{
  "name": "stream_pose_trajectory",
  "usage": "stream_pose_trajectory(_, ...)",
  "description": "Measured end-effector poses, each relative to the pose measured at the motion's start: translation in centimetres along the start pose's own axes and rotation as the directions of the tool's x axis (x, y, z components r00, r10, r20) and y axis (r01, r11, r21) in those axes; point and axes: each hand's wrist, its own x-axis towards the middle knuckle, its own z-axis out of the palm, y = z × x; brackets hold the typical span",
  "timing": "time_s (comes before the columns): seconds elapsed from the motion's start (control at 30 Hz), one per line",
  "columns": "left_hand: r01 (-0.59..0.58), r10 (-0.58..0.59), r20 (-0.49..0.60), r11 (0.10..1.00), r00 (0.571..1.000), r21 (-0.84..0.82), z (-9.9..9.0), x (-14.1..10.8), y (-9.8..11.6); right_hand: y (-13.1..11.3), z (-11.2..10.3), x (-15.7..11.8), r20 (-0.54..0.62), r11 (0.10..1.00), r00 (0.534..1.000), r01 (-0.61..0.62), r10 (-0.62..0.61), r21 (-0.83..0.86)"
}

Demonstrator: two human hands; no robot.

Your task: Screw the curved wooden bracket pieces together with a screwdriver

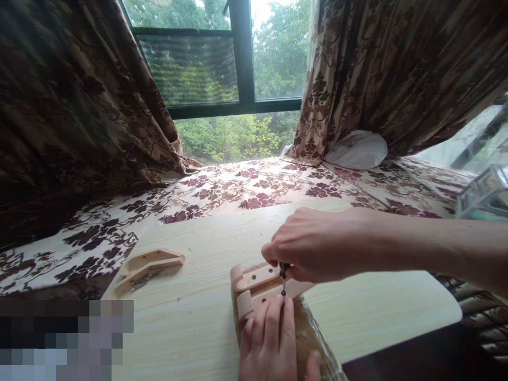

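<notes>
My right hand [307, 246] is closed round a small dark screwdriver [283, 280], its shaft upright and its tip at a hole in a pale wooden piece [246, 305]. Beside that piece lies a second wooden piece [254, 279] with dark holes or screws. Both rest on a brown block with shiny clear wrapping [307, 328]. My left hand [270, 344] lies flat on the block, fingers stretched against the near edge of the nearer wooden piece, thumb apart.
Two more wooden pieces [153, 264] lie at the left of the pale board [190, 312], with small metal bits [145, 279] by them. A clear box [486, 193] stands at the right. Behind are floral cloth [257, 185], a white bag [357, 150] and curtains.
</notes>
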Motion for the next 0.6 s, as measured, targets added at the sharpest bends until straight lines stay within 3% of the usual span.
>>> stream_pose_trajectory(0.3, 0.079, -0.087, -0.123, 0.995, 0.989, -0.065, 1.1, -0.2, 0.6, -0.1, 0.3, 0.4, 0.009, 0.999, 0.999, 0.034, -0.034, 0.006)
stream_pose_trajectory(0.43, 0.046, -0.048, -0.071, 0.998, 0.996, -0.04, 0.6, -0.1, 0.4, -0.2, 0.3, 0.2, -0.019, 1.0, 1.0, -0.001, 0.001, 0.0)
stream_pose_trajectory(0.6, 0.021, -0.022, -0.023, 1.0, 1.0, -0.019, 0.1, 0.1, 0.3, -0.5, -0.3, -0.3, 0.027, 1.0, 1.0, 0.009, -0.009, 0.005)
